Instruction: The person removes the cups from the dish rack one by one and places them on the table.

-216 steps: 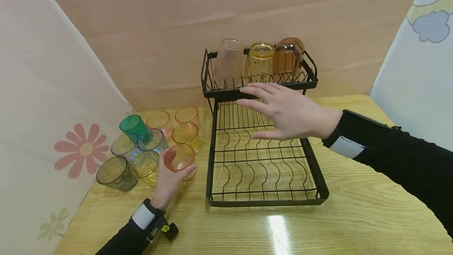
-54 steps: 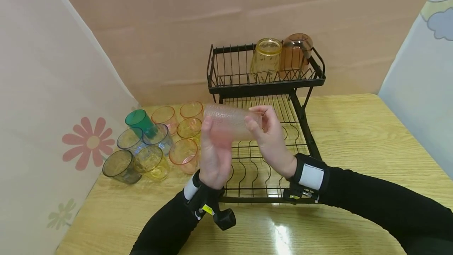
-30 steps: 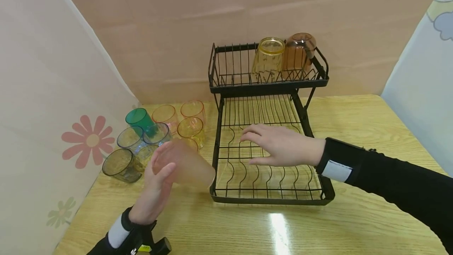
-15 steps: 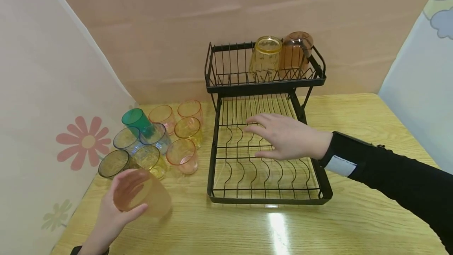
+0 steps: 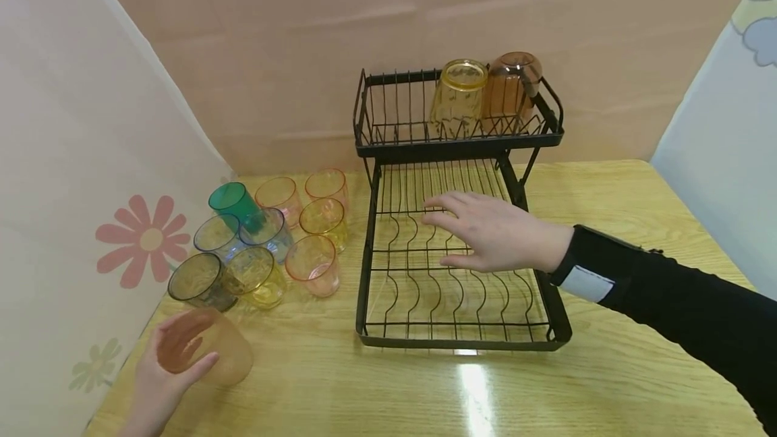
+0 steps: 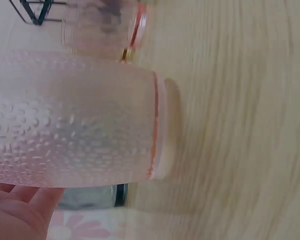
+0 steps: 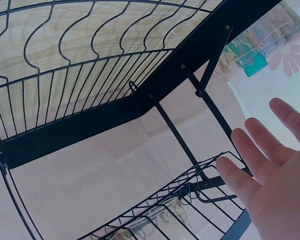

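Note:
At the front left of the table, my left hand [image 5: 159, 373] curls around a frosted pink tumbler [image 5: 229, 355]. In the left wrist view the tumbler's [image 6: 75, 125] pebbled side fills the middle, its reddish rim band close to the wood. My fingers [image 6: 25, 200] show along one side of it. My right hand [image 5: 492, 231] is held over the lower tier of a black wire dish rack [image 5: 464, 342], fingers spread and nothing in them. An amber-yellow glass [image 5: 458, 101] and a brown glass [image 5: 511, 96] stand upside down at the right of the upper tier.
Several coloured glasses stand upright, close together, left of the rack, among them a green glass [image 5: 235, 204], a grey glass [image 5: 203, 282] and a pink-rimmed glass [image 5: 315, 268]. Behind the table [image 5: 364, 390] hangs a pinkish-beige backdrop [image 5: 291, 52].
The frosted tumbler has left the upper tier. Both hands held it sideways over the rack; then the right hand let go and the left carried it to the front left, beside the grey glass.

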`<state>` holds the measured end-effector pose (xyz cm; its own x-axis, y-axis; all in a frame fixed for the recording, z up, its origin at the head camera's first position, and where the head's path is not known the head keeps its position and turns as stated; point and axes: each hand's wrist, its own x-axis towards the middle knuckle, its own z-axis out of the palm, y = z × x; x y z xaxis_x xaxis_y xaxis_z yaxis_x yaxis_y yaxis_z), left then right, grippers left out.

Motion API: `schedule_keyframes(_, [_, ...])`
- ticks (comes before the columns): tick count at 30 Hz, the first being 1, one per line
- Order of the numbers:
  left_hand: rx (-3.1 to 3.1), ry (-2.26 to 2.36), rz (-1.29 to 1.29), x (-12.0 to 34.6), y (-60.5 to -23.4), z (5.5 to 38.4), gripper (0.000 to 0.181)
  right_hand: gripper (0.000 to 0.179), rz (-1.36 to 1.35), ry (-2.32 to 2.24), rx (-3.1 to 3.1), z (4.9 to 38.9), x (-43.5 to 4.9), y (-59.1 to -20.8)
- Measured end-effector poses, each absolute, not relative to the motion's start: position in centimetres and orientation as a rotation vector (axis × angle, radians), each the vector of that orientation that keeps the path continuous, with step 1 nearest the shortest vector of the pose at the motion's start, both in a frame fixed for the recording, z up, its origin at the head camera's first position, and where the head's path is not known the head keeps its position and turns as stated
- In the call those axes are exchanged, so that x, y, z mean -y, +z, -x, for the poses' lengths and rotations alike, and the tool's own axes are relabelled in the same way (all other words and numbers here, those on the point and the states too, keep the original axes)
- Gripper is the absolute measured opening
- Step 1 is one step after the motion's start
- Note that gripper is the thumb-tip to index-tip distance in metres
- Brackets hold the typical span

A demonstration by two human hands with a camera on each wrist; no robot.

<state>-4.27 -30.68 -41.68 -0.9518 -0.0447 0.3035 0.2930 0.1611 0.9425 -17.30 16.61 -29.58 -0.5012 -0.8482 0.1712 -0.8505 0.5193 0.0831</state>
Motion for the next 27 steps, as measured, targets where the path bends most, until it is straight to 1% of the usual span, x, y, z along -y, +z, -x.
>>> schedule_keyframes(4, [2.197,-1.82,0.176,32.2,-42.3,4.9,0.074,0.062,-1.444,0.033,2.577,17.2,-16.7,-29.6])
schedule_keyframes(9, [2.183,-1.801,0.125,35.2,-44.8,6.0,0.081,0.063,-1.442,0.02,2.578,17.0,-16.8,-29.4])
schedule_keyframes(12, [2.129,-1.819,0.062,35.2,-44.5,6.2,0.081,0.062,-1.419,0.004,2.58,17.1,-17.0,-29.0])
schedule_keyframes(16, [2.071,-1.828,-0.052,33.9,-42.7,5.9,0.077,0.062,-1.385,0.005,2.568,17.3,-17.3,-28.0])
schedule_keyframes(27, [2.048,-1.826,-0.113,33.6,-41.6,5.8,0.074,0.062,-1.35,0.016,2.481,17.3,-18.5,-25.1])
